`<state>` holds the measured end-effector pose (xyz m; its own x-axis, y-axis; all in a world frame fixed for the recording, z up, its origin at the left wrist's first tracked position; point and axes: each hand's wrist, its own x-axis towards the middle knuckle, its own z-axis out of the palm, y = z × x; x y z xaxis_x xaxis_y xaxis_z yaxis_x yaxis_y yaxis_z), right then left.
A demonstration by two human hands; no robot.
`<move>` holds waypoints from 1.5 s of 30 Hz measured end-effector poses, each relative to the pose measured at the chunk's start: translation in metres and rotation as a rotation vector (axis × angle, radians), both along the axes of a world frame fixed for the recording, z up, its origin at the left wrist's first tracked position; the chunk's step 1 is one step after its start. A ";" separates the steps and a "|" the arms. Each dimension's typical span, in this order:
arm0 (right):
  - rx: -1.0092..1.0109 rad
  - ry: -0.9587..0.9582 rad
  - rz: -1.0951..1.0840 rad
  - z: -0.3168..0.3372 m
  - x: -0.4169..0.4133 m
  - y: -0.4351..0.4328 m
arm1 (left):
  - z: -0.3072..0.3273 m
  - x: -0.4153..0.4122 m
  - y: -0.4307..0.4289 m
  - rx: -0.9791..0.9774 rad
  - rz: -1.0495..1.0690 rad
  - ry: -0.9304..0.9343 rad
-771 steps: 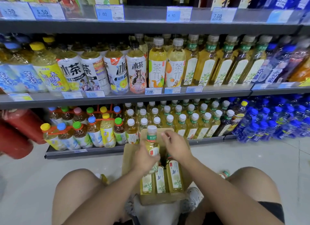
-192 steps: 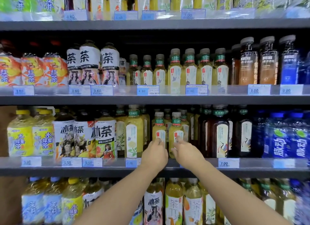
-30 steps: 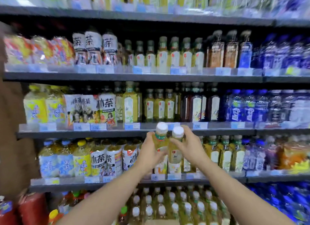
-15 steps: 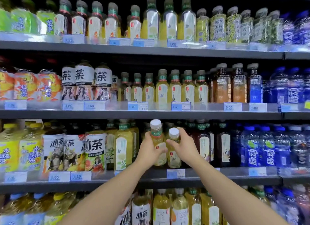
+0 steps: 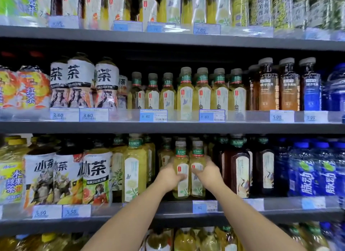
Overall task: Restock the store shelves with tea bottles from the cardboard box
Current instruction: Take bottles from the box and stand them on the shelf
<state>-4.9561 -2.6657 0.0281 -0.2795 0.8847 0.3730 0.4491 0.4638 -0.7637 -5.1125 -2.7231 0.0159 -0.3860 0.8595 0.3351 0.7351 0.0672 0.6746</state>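
Two tea bottles (image 5: 180, 153) upright at a grey store shelf (image 5: 112, 220) front, left hand (image 5: 169, 177) gripping one, right hand (image 5: 207, 174) the other; collars read 东方树叶.

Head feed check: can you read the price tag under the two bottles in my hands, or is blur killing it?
Head view: price tag smeared, first digit lost, only 80 shows; tea bottles above it fairly sharp; edges blur, worst along the bottom; glare streaks the top shelf's tag strip; wide lens bows the shelves.
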 end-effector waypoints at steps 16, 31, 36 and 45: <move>-0.028 -0.690 -0.232 -0.007 -0.023 0.035 | -0.001 0.009 0.041 -0.293 0.249 0.172; 0.220 -0.808 -0.226 0.000 -0.006 0.007 | -0.002 0.013 0.014 -0.195 0.237 0.370; 0.530 -0.604 -0.195 -0.008 0.017 -0.055 | -0.008 0.041 -0.061 0.051 0.233 0.548; 0.756 -0.281 -0.007 -0.172 0.075 -0.166 | -0.169 0.089 -0.196 0.344 0.031 0.826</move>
<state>-4.8811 -2.8318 -0.1439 -0.4475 0.4227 0.7881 0.5822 0.8066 -0.1021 -5.0233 -2.9194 -0.1534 0.0709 0.6530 0.7540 0.9965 -0.0132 -0.0822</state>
